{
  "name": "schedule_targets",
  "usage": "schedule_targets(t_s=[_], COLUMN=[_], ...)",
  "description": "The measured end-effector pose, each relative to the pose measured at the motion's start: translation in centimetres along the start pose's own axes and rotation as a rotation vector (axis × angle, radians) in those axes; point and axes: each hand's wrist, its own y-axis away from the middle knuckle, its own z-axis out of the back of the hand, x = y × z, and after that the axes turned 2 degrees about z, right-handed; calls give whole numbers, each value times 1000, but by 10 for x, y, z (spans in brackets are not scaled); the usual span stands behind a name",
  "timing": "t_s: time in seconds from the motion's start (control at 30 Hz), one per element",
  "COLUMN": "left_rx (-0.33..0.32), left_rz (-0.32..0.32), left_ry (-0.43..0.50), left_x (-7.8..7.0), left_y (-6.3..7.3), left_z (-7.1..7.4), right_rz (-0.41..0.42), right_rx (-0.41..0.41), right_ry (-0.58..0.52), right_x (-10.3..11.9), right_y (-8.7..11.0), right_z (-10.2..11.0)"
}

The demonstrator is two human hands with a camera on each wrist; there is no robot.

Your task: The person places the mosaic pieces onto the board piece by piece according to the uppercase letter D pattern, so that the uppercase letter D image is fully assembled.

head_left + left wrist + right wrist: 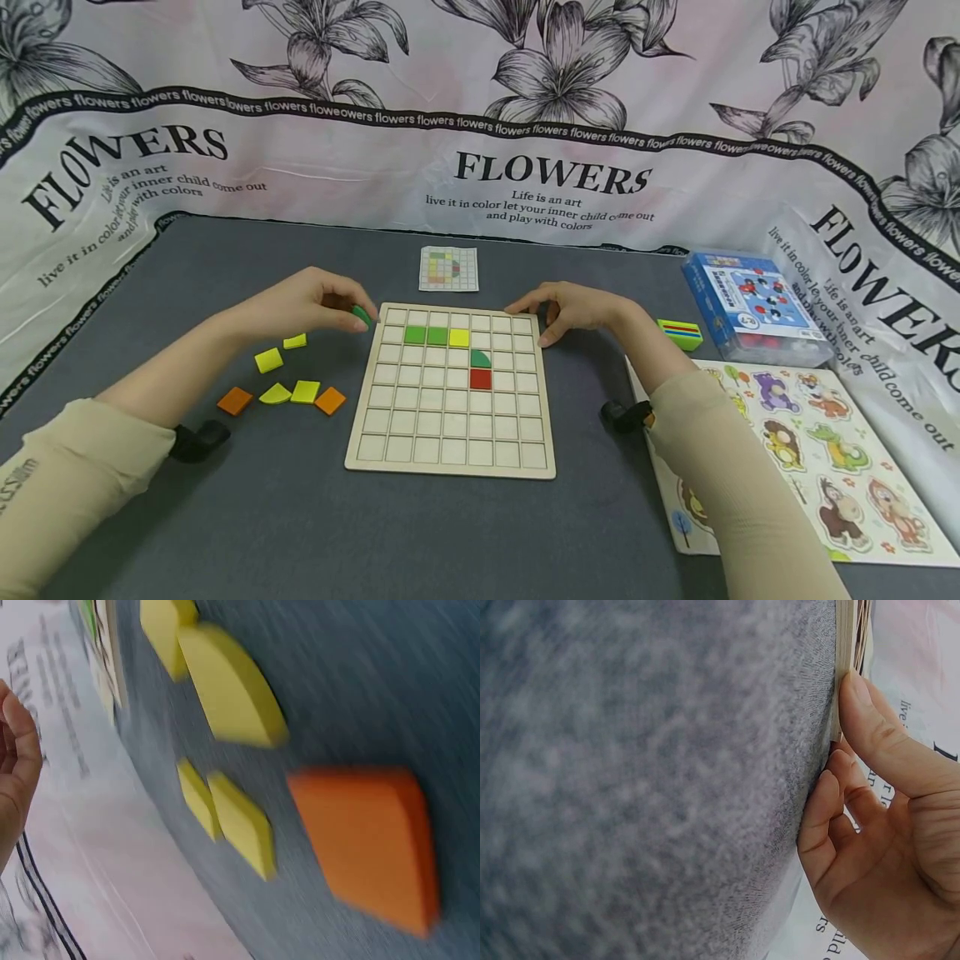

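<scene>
You held a small green wooden piece (362, 315) in your left hand (315, 300), pinched between your thumb and curled fingertips. It sat just off the top left corner of the pale wooden grid board (390, 454), close to the edge but not yet in any square.

The board lay flat on the grey table (300, 533) between your two arms. In its second row sat two green square tiles (426, 336) side by side, with a yellow square tile (459, 337) touching them on the right. One row down and one square over sat a green quarter-round tile (480, 359), and a red square tile (480, 379) sat right under it.

Your right hand (573, 310) rested at the top right corner of the board. Its fingers were loosely bent, and the thumb (877, 735) pressed against the board's edge. It held nothing.

Left of the board lay loose tiles: yellow pieces (268, 360) and two orange square tiles (235, 401).

Behind the board lay a small paper pattern card (448, 268). To the right were a striped block (679, 333), a blue game box (750, 304) and an animal puzzle sheet (885, 492).
</scene>
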Motion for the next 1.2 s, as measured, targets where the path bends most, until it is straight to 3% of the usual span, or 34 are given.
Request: schedule_targets(t_s=[0.37, 0.63, 0.83, 0.97, 1.2], left_rx=[-24, 102, 142, 130, 109], left_rz=[-45, -93, -89, -103, -74], left_ry=[34, -9, -96, -128, -140], left_x=[-26, -48, -59, -62, -65], left_y=[-36, -53, -60, -63, -65], left_z=[-46, -75, -96, -108, -120], right_rz=[-9, -5, -1, 1, -4], right_rx=[7, 1, 0, -1, -11], right_ry=[-13, -10, -12, -13, -5], right_x=[1, 2, 1, 1, 1], right_y=[0, 1, 0, 0, 0], right_z=[0, 0, 0, 0, 0])
